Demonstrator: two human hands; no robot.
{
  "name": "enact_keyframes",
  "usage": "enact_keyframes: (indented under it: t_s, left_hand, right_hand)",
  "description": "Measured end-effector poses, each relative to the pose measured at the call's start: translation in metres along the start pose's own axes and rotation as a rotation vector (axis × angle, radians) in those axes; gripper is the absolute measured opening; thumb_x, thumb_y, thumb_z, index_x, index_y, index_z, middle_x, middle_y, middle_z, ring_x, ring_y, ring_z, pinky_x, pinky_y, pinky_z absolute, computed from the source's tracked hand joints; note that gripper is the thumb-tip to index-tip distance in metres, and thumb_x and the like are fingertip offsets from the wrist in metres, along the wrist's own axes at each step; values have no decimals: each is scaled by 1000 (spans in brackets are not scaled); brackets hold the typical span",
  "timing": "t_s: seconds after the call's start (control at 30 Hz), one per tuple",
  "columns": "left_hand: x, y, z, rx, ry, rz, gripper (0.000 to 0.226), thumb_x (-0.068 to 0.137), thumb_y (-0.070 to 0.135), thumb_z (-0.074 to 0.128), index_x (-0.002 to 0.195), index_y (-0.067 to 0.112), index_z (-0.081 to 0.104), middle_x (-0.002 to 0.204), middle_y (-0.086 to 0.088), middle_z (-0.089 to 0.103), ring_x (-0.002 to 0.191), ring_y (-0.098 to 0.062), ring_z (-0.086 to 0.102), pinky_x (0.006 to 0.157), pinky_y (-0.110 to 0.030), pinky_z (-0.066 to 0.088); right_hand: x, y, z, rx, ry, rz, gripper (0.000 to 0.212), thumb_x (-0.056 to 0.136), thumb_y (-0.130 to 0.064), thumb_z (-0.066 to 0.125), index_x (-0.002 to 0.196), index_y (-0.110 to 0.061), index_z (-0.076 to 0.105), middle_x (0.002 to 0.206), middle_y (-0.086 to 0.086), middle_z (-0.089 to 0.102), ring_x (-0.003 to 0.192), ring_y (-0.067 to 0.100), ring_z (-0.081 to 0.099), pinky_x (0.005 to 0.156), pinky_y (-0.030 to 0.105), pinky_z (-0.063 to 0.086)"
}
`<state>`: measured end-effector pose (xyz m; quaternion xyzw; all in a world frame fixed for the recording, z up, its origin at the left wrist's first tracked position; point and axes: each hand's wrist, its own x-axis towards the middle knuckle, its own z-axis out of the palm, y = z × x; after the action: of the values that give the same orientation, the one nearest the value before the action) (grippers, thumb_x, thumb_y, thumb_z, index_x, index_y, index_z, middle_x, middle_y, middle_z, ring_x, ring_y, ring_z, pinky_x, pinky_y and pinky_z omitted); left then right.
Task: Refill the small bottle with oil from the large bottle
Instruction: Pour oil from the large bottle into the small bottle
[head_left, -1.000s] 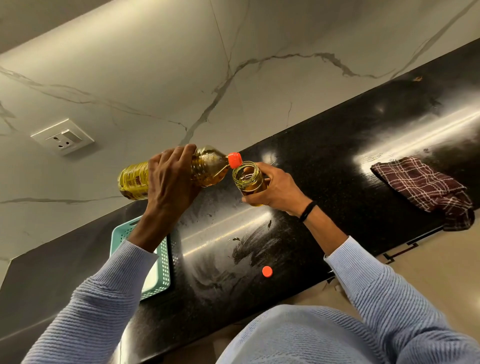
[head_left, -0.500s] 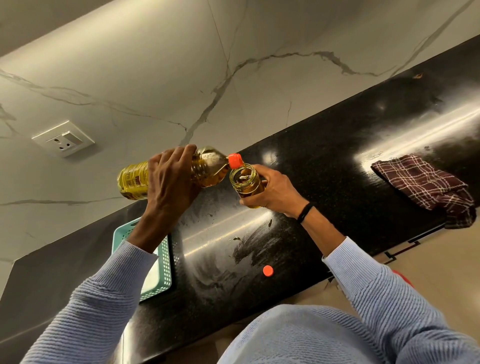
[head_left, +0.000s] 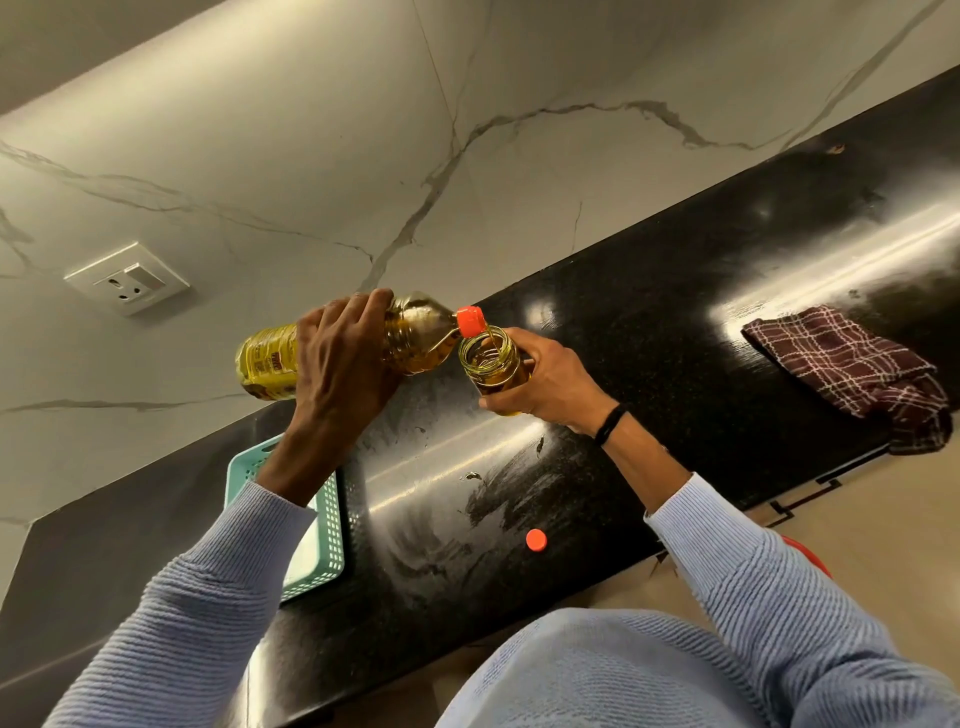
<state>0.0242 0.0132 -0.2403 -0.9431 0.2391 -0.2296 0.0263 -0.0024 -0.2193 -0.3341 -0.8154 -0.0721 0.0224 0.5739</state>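
**Oil transfer between two hand-held bottles above a black counter**

The left hand (head_left: 340, 364) is clenched around the mid-body of the large bottle (head_left: 415, 335), which lies tipped nearly on its side, its yellow-labelled base toward 9 o'clock and its orange-collared neck (head_left: 470, 320) toward 3 o'clock. The right hand (head_left: 545, 382) grasps the small bottle (head_left: 493, 366) from its 3 o'clock side, fingers wrapped round the lower body, and holds it tilted with the open mouth facing the camera. The orange neck sits just at the 12 o'clock edge of the small bottle's rim; whether the two touch cannot be told. A thin thread of oil (head_left: 490, 340) shows inside the small bottle's mouth, and amber oil fills its lower part. Both bottles are held in the air over the glossy black countertop (head_left: 675, 322), near its wall-side edge.

On the countertop, at 6 o'clock from the small bottle and well apart from it, lies a loose orange cap (head_left: 536, 540). A teal perforated basket (head_left: 327, 525) rests at 7 o'clock, partly hidden by the left sleeve (head_left: 208, 597). A maroon checked cloth (head_left: 852, 369) lies at 3 o'clock, near the counter's front edge. A black band (head_left: 610, 423) circles the right wrist. A white wall socket (head_left: 127, 279) is set in the marble-veined wall at 10 o'clock.
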Motion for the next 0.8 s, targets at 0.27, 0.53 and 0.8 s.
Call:
enact_keyframes:
  t_s: [0.27,0.53,0.8]
  left_hand:
    - [0,1,0,3,-4,3,76,63,35,91,124,9,53,116,-15,65,104,-36,61,92,-50,42]
    - [1,0,3,-6,-4,3,74,65,36,90,124,9,53,115,-15,65,104,-35,61,92,-49,41]
    - [0,0,7,-29,-17,-7,75,65,34,90,124,10,53,116,-15,64,104,-36,61,93,-51,42]
  right_hand:
    - [2,1,0,-13,-1,-7,76,68,-33,90,134,-26,53,122,-9,65,112,10,62,98,29,53]
    - [2,1,0,-4,6,-6,76,67,-32,90,134,-26,54,121,-9,66,112,10,62,99,33,53]
    - [2,1,-3,-7,9,2,76,68,-31,90,134,-26,53,123,-8,65,113,8,59,98,26,50]
